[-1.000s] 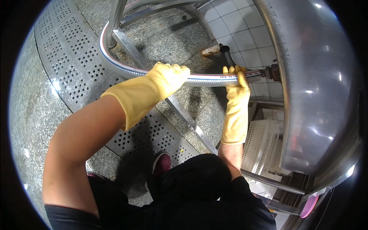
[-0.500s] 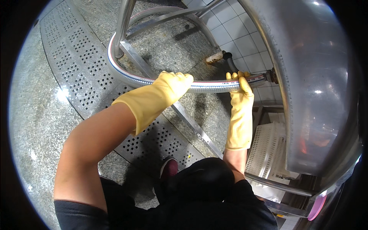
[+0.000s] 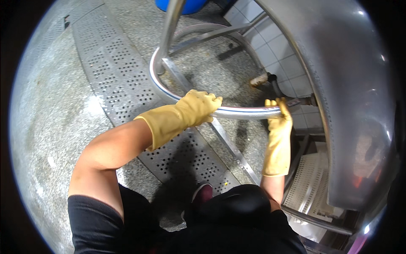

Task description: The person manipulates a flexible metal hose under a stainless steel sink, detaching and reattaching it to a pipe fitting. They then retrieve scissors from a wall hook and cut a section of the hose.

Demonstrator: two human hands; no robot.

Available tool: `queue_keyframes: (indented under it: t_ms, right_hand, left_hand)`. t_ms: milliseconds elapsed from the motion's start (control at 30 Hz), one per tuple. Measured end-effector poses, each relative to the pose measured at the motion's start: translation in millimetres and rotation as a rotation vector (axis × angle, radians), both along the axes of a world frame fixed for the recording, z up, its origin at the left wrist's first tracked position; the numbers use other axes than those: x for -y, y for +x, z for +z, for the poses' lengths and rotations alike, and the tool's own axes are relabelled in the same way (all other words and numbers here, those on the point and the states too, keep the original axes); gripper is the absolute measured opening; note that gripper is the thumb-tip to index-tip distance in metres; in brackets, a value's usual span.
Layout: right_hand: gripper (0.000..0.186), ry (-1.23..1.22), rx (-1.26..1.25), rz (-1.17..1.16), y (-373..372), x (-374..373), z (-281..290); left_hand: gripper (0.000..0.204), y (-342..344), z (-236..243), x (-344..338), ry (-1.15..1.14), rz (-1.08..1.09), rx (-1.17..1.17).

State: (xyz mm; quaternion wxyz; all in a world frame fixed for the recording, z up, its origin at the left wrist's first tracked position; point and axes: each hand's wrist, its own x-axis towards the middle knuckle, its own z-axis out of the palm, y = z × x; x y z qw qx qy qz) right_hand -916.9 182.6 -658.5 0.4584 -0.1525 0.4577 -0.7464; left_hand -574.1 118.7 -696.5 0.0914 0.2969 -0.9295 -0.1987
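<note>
A ribbed, see-through hose [image 3: 245,112] with a blue and a red stripe stretches between my two hands, both in yellow rubber gloves. My left hand [image 3: 198,106] is closed over it, knuckles up. Further right, my right hand [image 3: 279,120] cups the hose from below, with fingertips showing above it. Just past that hand, the hose end meets a pipe fitting [image 3: 308,100] beneath a large steel vessel [image 3: 355,93]; blur hides how they join. Left of my left hand, the hose bends around a steel leg [image 3: 170,31] and runs back along the floor.
A steel crossbar [image 3: 228,142] slants under the hose. Perforated metal drain covers [image 3: 122,80] cross the wet speckled floor. White crates [image 3: 306,182] stand below the vessel at right. A dark pipe [image 3: 277,86] lies by the tiled wall; a blue container [image 3: 186,5] shows at the far edge.
The view has shifted, so the scene sits further right and lower, and the blue container has come into sight. Both hands still grip the hose.
</note>
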Motion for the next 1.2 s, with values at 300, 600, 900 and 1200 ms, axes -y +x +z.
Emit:
queue_keyframes:
  t_ms: [300, 600, 900, 1200]
  right_hand:
    - [0.042, -0.101, -0.04, -0.001, 45.1, -50.8, 39.5]
    - [0.035, -0.106, -0.222, -0.005, 48.4, -68.4, 73.9]
    - [0.024, -0.256, -0.172, 0.179, 46.5, -125.3, 53.7]
    - [0.039, -0.325, -0.698, 0.353, 115.3, -129.7, 118.4]
  left_hand:
    - [0.032, 95.7, -35.8, 24.0, 0.096, 0.071, 0.194]
    - [0.034, 116.0, -60.6, 49.8, 0.107, 0.076, 0.133]
    - [0.019, 88.9, -58.3, 51.3, 0.07, 0.012, 0.434]
    - [0.024, 75.5, -64.2, 48.6, 0.107, 0.002, 0.456]
